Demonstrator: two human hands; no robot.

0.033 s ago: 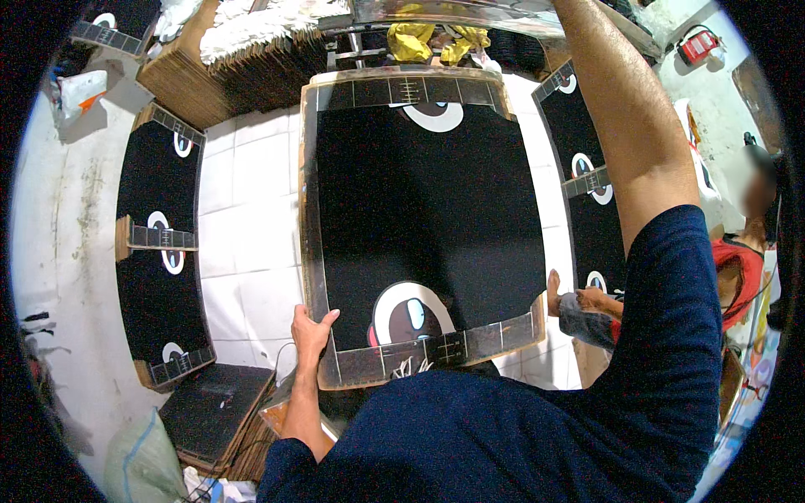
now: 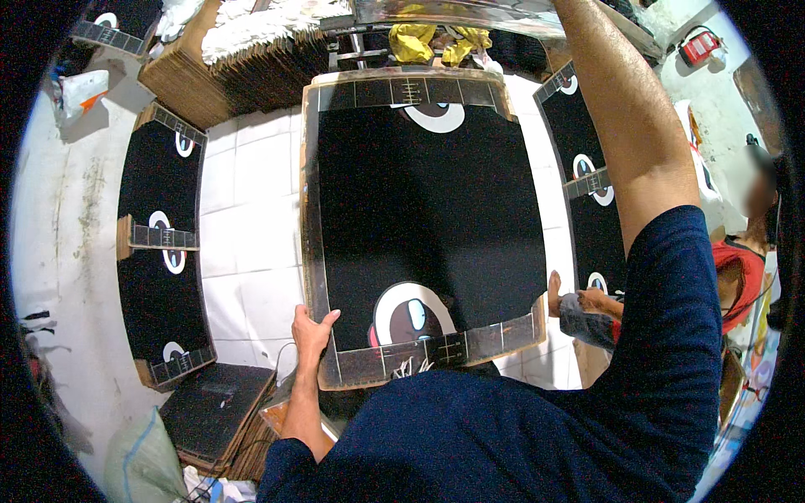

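My left hand (image 2: pixel 311 334) grips the near left edge of a flat board (image 2: pixel 311 201), thumb on top and fingers wrapped out of sight over the side. Black fabric (image 2: pixel 428 201) lies flat on this board, with a white, eye-like round print at its near and far ends. Dark strips with pale ruled lines (image 2: pixel 495 339) cross the cloth at both ends. My right arm (image 2: pixel 633 117) stretches up and forward past the top rim, so the right hand is outside the picture. Beyond the board's far end is a shiny flat panel (image 2: pixel 461 18), partly cut off.
Similar black-covered boards stand left (image 2: pixel 159 285) and right (image 2: pixel 587 142). Stacked brown boards (image 2: pixel 189 84) with white cloth lie far left; yellow cloth (image 2: pixel 411 44) is beyond. A dark board stack (image 2: pixel 220 411) is near left. Another person in red (image 2: pixel 738 272) sits at right.
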